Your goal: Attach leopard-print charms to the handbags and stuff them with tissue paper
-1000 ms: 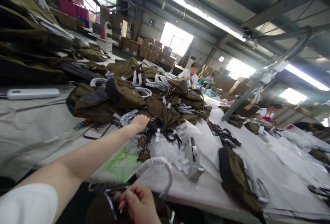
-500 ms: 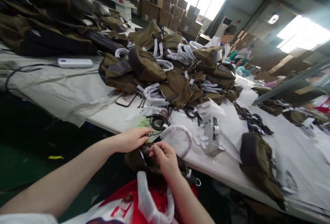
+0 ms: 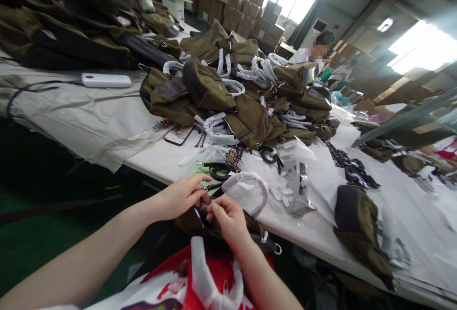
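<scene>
An olive-brown bag point(image 3: 189, 224) with an open zipper lies in my lap against the table's edge. One white-wrapped handle point(image 3: 202, 267) hangs over my red and white shirt, and another wrapped handle point(image 3: 262, 191) arches onto the table. My left hand point(image 3: 183, 195) is at the bag's top edge, its fingers closed on a small piece near a metal clasp, too small to name. Beside it, nearly touching, my right hand point(image 3: 226, 212) pinches at the same spot. A coiled black strap point(image 3: 220, 171) lies just beyond the hands.
A white table point(image 3: 150, 160) carries a heap of olive bags point(image 3: 250, 115), a phone point(image 3: 178, 135), a white power bank point(image 3: 106, 80) and a metal device point(image 3: 300, 188). Another bag point(image 3: 355, 224) lies at the right edge. A person point(image 3: 319, 50) is behind the heap.
My left fingers have moved slightly closer to my right fingers at the bag's opening. The clasp end of the coiled strap now shows. The view has shifted slightly.
</scene>
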`<state>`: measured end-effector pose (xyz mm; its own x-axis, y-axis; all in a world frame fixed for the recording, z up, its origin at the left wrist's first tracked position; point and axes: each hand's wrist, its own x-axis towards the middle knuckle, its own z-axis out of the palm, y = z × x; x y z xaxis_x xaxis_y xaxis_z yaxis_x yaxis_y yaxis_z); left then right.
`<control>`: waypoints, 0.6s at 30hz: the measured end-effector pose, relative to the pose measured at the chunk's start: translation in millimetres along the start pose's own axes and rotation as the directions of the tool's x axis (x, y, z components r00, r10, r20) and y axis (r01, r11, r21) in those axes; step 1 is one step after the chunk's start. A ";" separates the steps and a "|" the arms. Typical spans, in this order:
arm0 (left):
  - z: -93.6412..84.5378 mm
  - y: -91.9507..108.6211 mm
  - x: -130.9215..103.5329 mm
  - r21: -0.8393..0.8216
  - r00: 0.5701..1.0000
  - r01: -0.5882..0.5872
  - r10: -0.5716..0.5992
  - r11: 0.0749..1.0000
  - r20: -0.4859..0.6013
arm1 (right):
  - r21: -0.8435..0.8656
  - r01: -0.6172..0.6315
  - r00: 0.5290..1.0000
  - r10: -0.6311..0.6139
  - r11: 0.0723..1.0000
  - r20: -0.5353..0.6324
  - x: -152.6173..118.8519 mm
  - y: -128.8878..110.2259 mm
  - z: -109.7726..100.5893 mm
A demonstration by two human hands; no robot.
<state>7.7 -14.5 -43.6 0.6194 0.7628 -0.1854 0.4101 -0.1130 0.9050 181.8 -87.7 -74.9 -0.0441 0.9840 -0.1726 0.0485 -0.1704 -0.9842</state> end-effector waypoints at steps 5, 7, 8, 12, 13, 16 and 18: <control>1.4 -1.0 -3.7 0.098 0.998 -0.033 0.038 0.995 -0.054 | -0.044 -0.026 1.000 0.025 0.999 -0.009 3.7 -3.2 2.6; 2.8 -0.4 -5.0 0.151 0.995 -0.053 0.066 0.987 -0.079 | -0.045 -0.032 0.999 0.032 0.998 -0.001 5.4 -3.3 3.9; 3.4 0.1 -5.4 0.172 0.993 -0.055 0.072 0.984 -0.093 | -0.043 -0.029 1.000 0.029 0.999 0.006 5.8 -3.4 4.6; 4.4 2.9 -4.8 0.137 0.995 0.003 0.010 0.991 -0.098 | -0.029 0.007 0.999 -0.006 1.000 0.035 3.3 -4.5 6.8; 4.3 3.3 -4.4 0.109 0.996 0.016 -0.006 0.994 -0.086 | -0.031 0.011 0.999 -0.010 0.999 0.036 2.1 -5.1 7.3; 3.5 3.1 -3.7 0.083 0.997 0.001 0.005 0.997 -0.072 | -0.051 0.000 1.000 0.001 0.999 0.024 -0.4 -6.9 8.1; 3.3 2.1 -4.2 0.114 0.997 -0.011 0.020 0.993 -0.076 | -0.062 -0.008 1.000 0.009 0.998 0.011 0.1 -7.1 8.2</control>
<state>8.1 -20.0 -42.2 0.5750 0.8064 -0.1379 0.4765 -0.1931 0.8577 173.3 -86.8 -68.2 -0.0544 0.9818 -0.1818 0.1111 -0.1750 -0.9783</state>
